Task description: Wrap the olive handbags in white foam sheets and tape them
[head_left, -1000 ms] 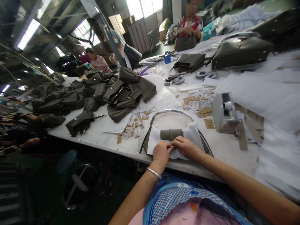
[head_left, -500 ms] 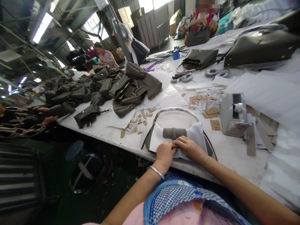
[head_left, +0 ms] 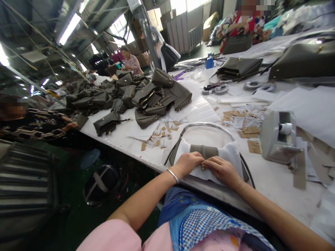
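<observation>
At the bench's near edge [head_left: 269, 181], left hand [head_left: 190, 162] and right hand [head_left: 225, 170] have their grip clamped on the gold clasp [head_left: 203, 166] of an olive handbag [head_left: 210, 152], contents hidden.

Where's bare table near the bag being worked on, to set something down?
Best: table right of the bag, bordered by the dispenser and cards. Smaller: left, between the lone bag and left tags. Crowded: bag pile farther left, right tags beyond the bag.
</observation>
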Demonstrator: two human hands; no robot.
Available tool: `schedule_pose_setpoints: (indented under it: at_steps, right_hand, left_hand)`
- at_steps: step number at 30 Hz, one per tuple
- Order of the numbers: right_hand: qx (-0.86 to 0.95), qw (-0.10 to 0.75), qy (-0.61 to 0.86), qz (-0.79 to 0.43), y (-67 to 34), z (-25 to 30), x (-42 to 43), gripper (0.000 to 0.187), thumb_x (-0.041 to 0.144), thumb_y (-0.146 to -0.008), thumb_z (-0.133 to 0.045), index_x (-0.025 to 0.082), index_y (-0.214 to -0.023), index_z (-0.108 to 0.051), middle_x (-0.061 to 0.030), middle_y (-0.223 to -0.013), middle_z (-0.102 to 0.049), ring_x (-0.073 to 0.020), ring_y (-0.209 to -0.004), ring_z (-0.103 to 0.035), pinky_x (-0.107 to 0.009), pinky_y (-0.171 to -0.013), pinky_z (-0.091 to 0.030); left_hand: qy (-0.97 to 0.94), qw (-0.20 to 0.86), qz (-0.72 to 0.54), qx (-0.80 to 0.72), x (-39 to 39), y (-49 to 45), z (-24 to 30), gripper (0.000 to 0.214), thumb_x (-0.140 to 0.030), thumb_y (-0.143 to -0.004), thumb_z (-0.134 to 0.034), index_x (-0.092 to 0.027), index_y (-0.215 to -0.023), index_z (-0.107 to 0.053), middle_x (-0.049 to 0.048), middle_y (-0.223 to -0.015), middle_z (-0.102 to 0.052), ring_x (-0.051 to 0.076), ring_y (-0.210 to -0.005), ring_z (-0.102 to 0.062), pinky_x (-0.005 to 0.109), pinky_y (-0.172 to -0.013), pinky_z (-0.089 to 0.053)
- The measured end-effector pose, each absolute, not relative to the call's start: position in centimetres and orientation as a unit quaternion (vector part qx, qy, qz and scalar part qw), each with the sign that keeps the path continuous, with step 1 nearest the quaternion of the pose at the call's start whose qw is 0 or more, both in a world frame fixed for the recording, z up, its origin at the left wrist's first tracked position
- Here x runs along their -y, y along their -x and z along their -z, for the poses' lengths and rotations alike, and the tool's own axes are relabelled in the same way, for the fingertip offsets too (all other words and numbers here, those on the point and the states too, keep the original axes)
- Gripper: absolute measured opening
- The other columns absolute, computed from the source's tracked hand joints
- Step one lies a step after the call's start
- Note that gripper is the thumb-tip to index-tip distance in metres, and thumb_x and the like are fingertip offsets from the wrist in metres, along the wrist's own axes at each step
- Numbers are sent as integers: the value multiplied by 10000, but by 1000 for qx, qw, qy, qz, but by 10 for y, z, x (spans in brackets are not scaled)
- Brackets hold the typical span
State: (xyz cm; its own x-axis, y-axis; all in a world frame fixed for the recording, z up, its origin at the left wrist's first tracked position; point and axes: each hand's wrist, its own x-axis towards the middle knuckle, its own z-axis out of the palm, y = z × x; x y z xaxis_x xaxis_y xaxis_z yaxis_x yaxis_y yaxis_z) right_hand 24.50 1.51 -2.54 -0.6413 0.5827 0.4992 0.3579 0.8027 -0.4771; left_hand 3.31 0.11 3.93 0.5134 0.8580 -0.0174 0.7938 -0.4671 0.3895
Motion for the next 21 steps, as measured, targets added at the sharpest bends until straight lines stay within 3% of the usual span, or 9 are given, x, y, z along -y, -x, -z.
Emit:
schedule_pose_setpoints:
  at_steps: [11, 17, 21]
  right_hand:
    - [899, 352, 233, -119, -247, 19, -14, 224, 146, -984, -462, 208, -1073, -658, -66, -975, -705, -198, -857, -638, -319, -743, -540]
    - [901, 345, 235, -114, -247, 22, -14, 248, 131, -973, -473, 216, -1110, -662, -65, -986, -709, -201, -865, -646, -330, -756, -547]
    - [899, 351, 241, -105, -247, 23, -14, 253, 122, -962, -476, 213, -1098, -668, -70, -976, -715, -207, -852, -655, -332, -737, -557]
  left_hand:
    - [-964, 121, 24, -237, -45, -28, -44, 124, -114, -923, -595, -209, -944, -673, 19, -1053, -662, 137, -844, -621, 228, -726, -454]
    - [-981, 90, 52, -164, -60, -30, -43, 203, -57, -912, -544, -208, -846, -663, 34, -953, -655, 147, -773, -578, 261, -683, -423]
    - [-986, 71, 48, -143, -64, -30, -41, 186, -83, -905, -546, -214, -878, -676, 60, -944, -644, 178, -733, -552, 319, -627, -415]
